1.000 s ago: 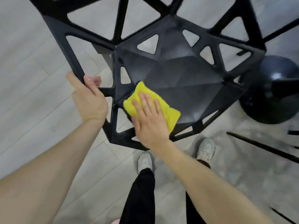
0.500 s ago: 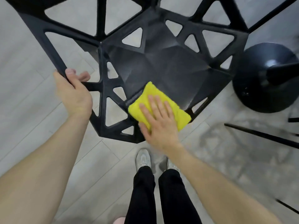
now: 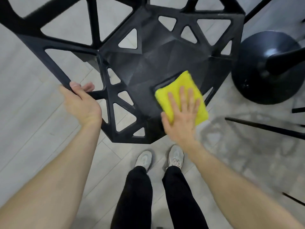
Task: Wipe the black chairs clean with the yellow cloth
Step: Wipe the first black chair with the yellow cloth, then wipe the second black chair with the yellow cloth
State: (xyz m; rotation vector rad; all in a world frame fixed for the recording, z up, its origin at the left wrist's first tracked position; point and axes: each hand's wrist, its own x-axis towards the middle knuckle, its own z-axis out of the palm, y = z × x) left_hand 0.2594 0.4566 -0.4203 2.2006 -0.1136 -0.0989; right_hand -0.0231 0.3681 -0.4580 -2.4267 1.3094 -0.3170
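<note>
While my left hand (image 3: 82,104) grips the chair (image 3: 148,63) frame, my right hand (image 3: 181,118) presses the cloth (image 3: 181,83) flat-fingered on the seat; mid-wipe, unwiped facets next.

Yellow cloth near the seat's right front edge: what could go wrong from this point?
1. The yellow cloth already overhangs the black chair seat's edge; the flat right hand only presses it, so another stroke rightward could slide it off onto the floor.
2. The seat's triangular cutouts could snag the cloth.
3. The left hand grips only a thin frame bar, so hard wiping might shift the chair toward the round black base nearby.
</note>
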